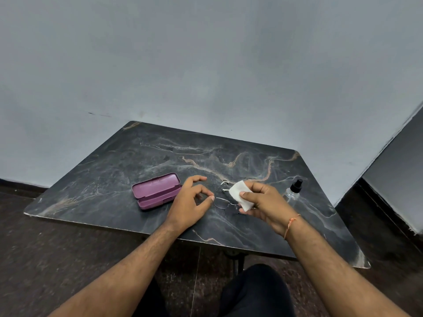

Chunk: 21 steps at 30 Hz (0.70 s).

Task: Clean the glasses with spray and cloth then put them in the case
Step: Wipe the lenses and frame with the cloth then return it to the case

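Dark marble-patterned laminate covers the table (119, 179) in front of me, its veins running pale tan and grey; on it lie the rimless glasses (225, 201), temples unfolded and pointing away toward the wall, their white tips showing just beyond the cloth. My left hand (188, 205) sits at the left end of the frame with thumb and forefinger curled into a pinch; whether they actually clasp the hinge or only touch it I cannot tell, the metal being too thin to read. My right hand (263, 203) grips a folded white cloth (240, 195) between thumb and fingers, the cloth lying over the right lens so that lens is mostly hidden; an orange thread (290, 224) circles that wrist. The purple glasses case (156, 191) lies open just left of the left hand, lid tipped back, nothing in it. The clear spray bottle (293, 191) with its black nozzle stands upright near the right hand, behind it.
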Each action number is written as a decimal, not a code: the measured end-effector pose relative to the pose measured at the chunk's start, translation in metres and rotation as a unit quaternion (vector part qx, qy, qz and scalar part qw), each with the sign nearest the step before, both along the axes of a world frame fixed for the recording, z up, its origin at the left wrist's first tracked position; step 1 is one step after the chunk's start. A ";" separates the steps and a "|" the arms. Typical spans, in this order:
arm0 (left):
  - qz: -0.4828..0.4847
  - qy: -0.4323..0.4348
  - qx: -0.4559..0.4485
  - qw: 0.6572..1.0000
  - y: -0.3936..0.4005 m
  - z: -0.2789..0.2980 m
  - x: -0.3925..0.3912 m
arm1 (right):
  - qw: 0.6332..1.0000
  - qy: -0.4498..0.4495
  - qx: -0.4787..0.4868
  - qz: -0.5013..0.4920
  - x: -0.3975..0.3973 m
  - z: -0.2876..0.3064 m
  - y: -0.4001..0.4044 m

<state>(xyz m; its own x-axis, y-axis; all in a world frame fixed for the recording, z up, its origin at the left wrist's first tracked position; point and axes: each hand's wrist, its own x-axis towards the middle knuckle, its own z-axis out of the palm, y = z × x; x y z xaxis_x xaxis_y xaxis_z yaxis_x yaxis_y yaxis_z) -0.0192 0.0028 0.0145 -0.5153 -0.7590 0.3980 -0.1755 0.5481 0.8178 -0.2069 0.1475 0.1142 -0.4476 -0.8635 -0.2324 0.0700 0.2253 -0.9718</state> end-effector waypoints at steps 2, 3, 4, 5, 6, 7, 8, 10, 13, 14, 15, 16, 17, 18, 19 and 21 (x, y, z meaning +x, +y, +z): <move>0.008 0.036 -0.025 0.999 0.010 0.005 0.005 | 1.000 0.001 -0.009 -0.008 0.008 -0.001 0.006; 0.004 0.048 -0.043 0.998 0.018 0.007 0.007 | 1.000 0.010 -0.017 -0.010 0.011 -0.002 0.009; -0.003 0.056 -0.063 0.996 0.025 0.009 0.010 | 0.999 0.027 -0.024 -0.014 0.014 -0.003 0.012; -0.013 0.061 -0.085 0.994 0.034 0.011 0.014 | 0.998 0.049 -0.034 -0.022 0.018 -0.004 0.015; -0.025 0.059 -0.106 0.992 0.044 0.013 0.018 | 0.996 0.069 -0.045 -0.033 0.022 -0.005 0.018; -0.038 0.050 -0.120 0.991 0.053 0.016 0.021 | 0.994 0.082 -0.058 -0.045 0.026 -0.006 0.020; -0.050 0.030 -0.131 0.990 0.064 0.020 0.025 | 0.992 0.088 -0.072 -0.056 0.032 -0.005 0.024; -0.072 -0.012 -0.131 0.989 0.076 0.026 0.025 | 0.988 0.095 -0.092 -0.073 0.039 -0.008 0.024; -0.063 -0.014 -0.078 0.995 0.094 0.039 0.030 | 0.984 0.103 -0.122 -0.079 0.053 -0.004 0.030; -0.052 -0.004 -0.051 0.997 0.098 0.043 0.032 | 0.984 0.097 -0.130 -0.071 0.058 -0.002 0.031; -0.043 0.007 -0.026 0.999 0.101 0.047 0.034 | 0.985 0.083 -0.138 -0.057 0.063 0.000 0.033; -0.037 0.020 -0.002 0.999 0.103 0.050 0.037 | 0.987 0.065 -0.144 -0.041 0.068 0.003 0.035; -0.033 0.032 0.019 0.999 0.105 0.053 0.038 | 0.987 0.050 -0.149 -0.025 0.071 0.005 0.037; -0.030 0.040 0.039 0.998 0.107 0.057 0.039 | 0.987 0.041 -0.153 -0.013 0.074 0.007 0.039; -0.028 0.046 0.056 0.997 0.108 0.061 0.040 | 0.987 0.037 -0.155 -0.003 0.075 0.008 0.041; -0.027 0.054 0.073 0.995 0.111 0.068 0.040 | 0.986 0.045 -0.158 0.006 0.076 0.012 0.044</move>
